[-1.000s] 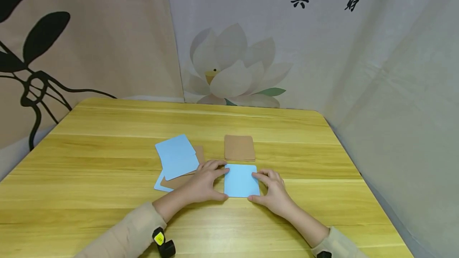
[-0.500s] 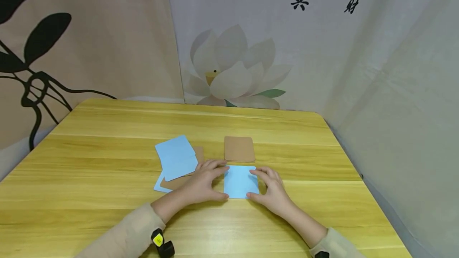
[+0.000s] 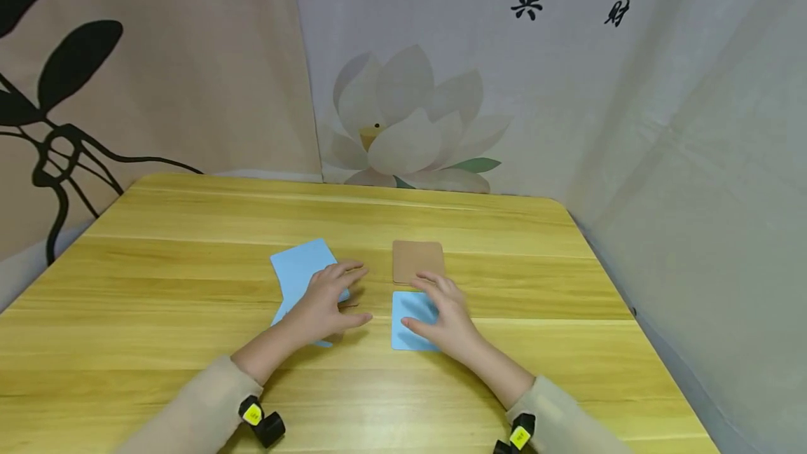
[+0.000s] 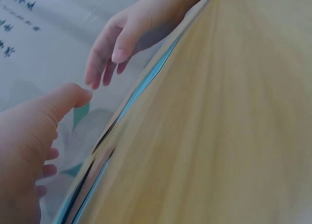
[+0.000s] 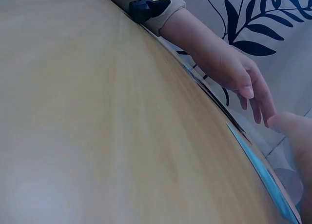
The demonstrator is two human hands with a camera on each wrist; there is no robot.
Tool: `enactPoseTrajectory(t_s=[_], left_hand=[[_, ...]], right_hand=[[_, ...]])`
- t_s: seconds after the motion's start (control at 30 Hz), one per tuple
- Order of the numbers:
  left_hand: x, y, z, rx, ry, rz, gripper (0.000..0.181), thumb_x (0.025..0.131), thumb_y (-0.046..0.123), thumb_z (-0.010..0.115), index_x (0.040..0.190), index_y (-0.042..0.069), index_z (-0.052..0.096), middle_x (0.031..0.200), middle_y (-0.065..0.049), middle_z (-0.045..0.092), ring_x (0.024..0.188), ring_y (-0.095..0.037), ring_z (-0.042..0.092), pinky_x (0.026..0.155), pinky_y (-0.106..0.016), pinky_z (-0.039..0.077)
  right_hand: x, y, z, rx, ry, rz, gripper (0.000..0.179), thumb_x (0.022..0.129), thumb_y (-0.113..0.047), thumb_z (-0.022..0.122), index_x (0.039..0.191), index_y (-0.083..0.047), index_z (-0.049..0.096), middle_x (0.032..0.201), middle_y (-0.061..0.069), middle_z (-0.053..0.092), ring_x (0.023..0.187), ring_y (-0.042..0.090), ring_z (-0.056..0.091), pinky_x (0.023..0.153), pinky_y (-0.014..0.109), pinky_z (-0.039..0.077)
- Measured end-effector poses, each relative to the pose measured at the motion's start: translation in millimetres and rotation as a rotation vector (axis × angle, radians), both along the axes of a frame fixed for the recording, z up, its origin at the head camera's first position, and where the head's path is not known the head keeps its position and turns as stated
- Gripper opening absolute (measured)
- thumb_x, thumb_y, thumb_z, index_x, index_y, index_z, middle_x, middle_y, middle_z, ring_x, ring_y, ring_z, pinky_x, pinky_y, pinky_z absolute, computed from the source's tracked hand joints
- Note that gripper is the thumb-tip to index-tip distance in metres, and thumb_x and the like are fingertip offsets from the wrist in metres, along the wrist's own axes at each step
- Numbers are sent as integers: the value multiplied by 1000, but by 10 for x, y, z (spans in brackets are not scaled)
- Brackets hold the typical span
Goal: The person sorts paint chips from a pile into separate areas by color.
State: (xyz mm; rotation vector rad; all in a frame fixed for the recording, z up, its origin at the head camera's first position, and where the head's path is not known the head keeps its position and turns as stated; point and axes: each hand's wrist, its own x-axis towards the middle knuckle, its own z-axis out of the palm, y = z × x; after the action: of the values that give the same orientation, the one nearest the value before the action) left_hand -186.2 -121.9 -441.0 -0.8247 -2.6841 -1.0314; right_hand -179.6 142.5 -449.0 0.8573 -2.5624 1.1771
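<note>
My left hand (image 3: 318, 307) hovers over the loose pile of blue and brown square cards, its thumb and fingers spread and nothing between them. The pile's top blue card (image 3: 296, 268) shows beyond the hand; most brown ones are hidden under it. My right hand (image 3: 444, 321) is above a squared-up blue card (image 3: 406, 307) and covers its right side. That hand's fingers are relaxed and hold nothing. In the left wrist view, my right hand (image 4: 129, 33) hangs above the thin blue edge of cards. The right wrist view has my left hand (image 5: 224, 63) above the tabletop.
Just behind the squared blue card lies a neat brown square card (image 3: 416, 258), apparently more than one thick. Everything rests on a wooden table (image 3: 208, 258). A printed curtain (image 3: 410, 19) hangs behind it.
Both hands have come off the squared blue card and shifted left. My left hand is now over the loose pile; the right has moved in over the blue card.
</note>
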Motion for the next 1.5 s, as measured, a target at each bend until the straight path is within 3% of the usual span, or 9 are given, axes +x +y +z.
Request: enactPoseTrajectory(t_s=[0.23, 0.43, 0.6, 0.83, 1.07, 1.5], left_hand=[[-28, -361, -36, 40, 29, 101, 79, 77, 36, 80, 139, 0, 47, 143, -17, 41, 133, -37, 32, 101, -64, 18], [-46, -632, -64, 12, -13, 191, 82, 77, 37, 80, 141, 0, 44, 147, -20, 34, 134, -45, 25, 99, -68, 17], [-57, -781, -77, -17, 8, 237, 81, 78, 36, 79, 140, -3, 44, 144, -25, 34, 130, -50, 25, 97, -68, 15], [-43, -875, -84, -69, 55, 319, 80, 78, 38, 78, 136, -7, 46, 141, -30, 35, 128, -53, 25, 94, -70, 14], [-49, -933, -106, -102, -1, 380, 85, 79, 45, 75, 138, -8, 43, 144, -31, 30, 129, -53, 21, 94, -70, 13], [-41, -1019, -91, -114, -78, 405, 95, 79, 52, 73, 142, -9, 36, 143, -35, 27, 128, -56, 21, 93, -72, 13]], right_hand=[[-75, -271, 30, -18, -13, 40, 61, 81, -28, 78, 134, -8, 55, 142, 13, 43, 131, 31, 33, 97, 61, 32], [-160, -512, 43, 21, -44, 50, 64, 84, -29, 76, 138, -9, 50, 145, 10, 39, 134, 29, 30, 99, 56, 34], [-244, -701, 66, 43, -60, 41, 64, 84, -29, 76, 139, -11, 50, 146, 8, 38, 134, 30, 31, 99, 54, 36], [-389, -934, 72, 105, -53, -5, 66, 83, -39, 74, 139, -14, 50, 146, 5, 38, 135, 27, 31, 104, 52, 30], [-504, -1135, 59, 178, -63, 2, 69, 85, -45, 71, 142, -16, 47, 148, 6, 37, 136, 26, 29, 107, 52, 24], [-662, -1378, 27, 248, -96, 2, 76, 83, -46, 72, 146, -16, 42, 148, 4, 38, 137, 26, 28, 111, 46, 19]])
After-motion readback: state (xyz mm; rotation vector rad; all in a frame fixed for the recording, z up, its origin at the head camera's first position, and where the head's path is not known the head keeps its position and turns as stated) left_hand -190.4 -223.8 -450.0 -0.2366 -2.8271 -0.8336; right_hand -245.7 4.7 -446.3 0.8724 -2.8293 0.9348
